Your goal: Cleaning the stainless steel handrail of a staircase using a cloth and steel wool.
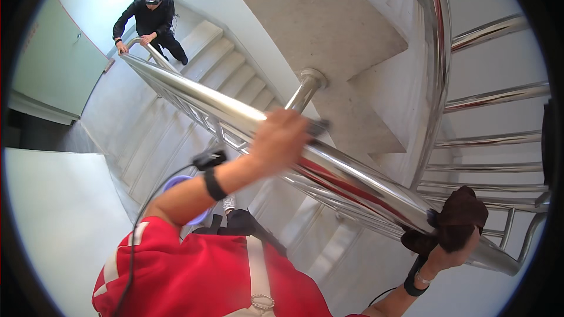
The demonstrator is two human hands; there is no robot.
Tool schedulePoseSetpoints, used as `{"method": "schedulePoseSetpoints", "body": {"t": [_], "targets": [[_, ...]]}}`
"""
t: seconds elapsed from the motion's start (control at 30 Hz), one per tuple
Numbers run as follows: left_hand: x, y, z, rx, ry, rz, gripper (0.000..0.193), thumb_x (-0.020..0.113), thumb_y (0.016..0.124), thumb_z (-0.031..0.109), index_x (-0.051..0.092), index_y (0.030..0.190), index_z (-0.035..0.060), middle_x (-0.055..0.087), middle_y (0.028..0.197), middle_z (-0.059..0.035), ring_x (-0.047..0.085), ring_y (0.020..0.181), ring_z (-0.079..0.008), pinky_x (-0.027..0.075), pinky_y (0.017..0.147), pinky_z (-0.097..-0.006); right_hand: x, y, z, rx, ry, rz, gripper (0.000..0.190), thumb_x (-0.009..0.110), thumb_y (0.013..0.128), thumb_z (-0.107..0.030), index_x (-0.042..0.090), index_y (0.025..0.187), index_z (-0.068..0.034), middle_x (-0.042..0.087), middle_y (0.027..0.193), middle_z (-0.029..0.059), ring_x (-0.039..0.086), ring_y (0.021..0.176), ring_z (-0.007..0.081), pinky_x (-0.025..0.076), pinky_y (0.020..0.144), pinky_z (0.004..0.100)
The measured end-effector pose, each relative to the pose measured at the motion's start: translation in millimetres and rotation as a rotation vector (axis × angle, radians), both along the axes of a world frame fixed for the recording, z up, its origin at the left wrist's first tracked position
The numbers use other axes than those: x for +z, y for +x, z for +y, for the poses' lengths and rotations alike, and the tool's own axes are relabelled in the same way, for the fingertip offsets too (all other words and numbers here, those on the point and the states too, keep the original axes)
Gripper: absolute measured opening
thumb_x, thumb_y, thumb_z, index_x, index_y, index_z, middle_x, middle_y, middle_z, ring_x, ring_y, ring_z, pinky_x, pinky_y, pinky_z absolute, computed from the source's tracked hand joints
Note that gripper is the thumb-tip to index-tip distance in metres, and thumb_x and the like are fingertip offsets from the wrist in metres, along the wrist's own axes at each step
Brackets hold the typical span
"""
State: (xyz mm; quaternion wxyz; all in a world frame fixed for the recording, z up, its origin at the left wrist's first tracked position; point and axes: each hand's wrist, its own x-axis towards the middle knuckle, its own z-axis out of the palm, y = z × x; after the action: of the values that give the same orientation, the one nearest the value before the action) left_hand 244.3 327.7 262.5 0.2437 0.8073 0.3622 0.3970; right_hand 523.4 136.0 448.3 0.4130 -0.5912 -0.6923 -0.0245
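Observation:
A polished stainless-steel handrail (pixel 365 178) runs diagonally in front of me. My left hand (pixel 282 141), motion-blurred, is closed over the rail near its middle; the fingertips are hidden on the far side. A small dark item (pixel 319 127) shows just beyond the fingers, too blurred to name. Farther along to the right, my right hand (pixel 456 248) holds a dark brown cloth (pixel 462 215) wrapped around the rail, and the fabric hides most of its fingers.
Below my left forearm is a purple bucket (pixel 200 219), partly hidden. Concrete stairs (pixel 147 149) run beneath the railing. A person in black (pixel 154 17) grips the rail's far end at upper left, near a pale green door (pixel 57 61). More steel railing (pixel 436 75) rises at right.

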Motion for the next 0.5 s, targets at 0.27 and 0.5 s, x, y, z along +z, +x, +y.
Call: {"method": "schedulePoseSetpoints", "body": {"t": [0.27, 0.5], "targets": [[-57.2, -65.9, 64.9, 0.248, 0.008, 0.224, 0.019, 0.056, 0.075, 0.014, 0.053, 0.092, 0.0056, 0.050, 0.089, -0.0123, 0.047, 0.086, -0.0317, 0.040, 0.073, -0.0397, 4.9, -27.1, -0.9, -0.613, 0.101, -0.433, 0.033, 0.052, 0.070, -0.001, 0.051, 0.102, 0.008, 0.054, 0.099, 0.0170, 0.052, 0.092, 0.0280, 0.040, 0.085, 0.0381], [-7.2, -8.0, 41.7, -0.128, -0.078, 0.057, 0.029, 0.058, 0.074, 0.014, 0.052, 0.102, 0.0090, 0.048, 0.093, -0.0137, 0.048, 0.090, -0.0314, 0.041, 0.077, -0.0385, -9.9, 4.1, -25.3, -0.637, 0.259, -0.561, 0.045, 0.064, 0.065, -0.014, 0.053, 0.105, 0.005, 0.054, 0.103, 0.0182, 0.053, 0.096, 0.0323, 0.040, 0.085, 0.0413]]}}
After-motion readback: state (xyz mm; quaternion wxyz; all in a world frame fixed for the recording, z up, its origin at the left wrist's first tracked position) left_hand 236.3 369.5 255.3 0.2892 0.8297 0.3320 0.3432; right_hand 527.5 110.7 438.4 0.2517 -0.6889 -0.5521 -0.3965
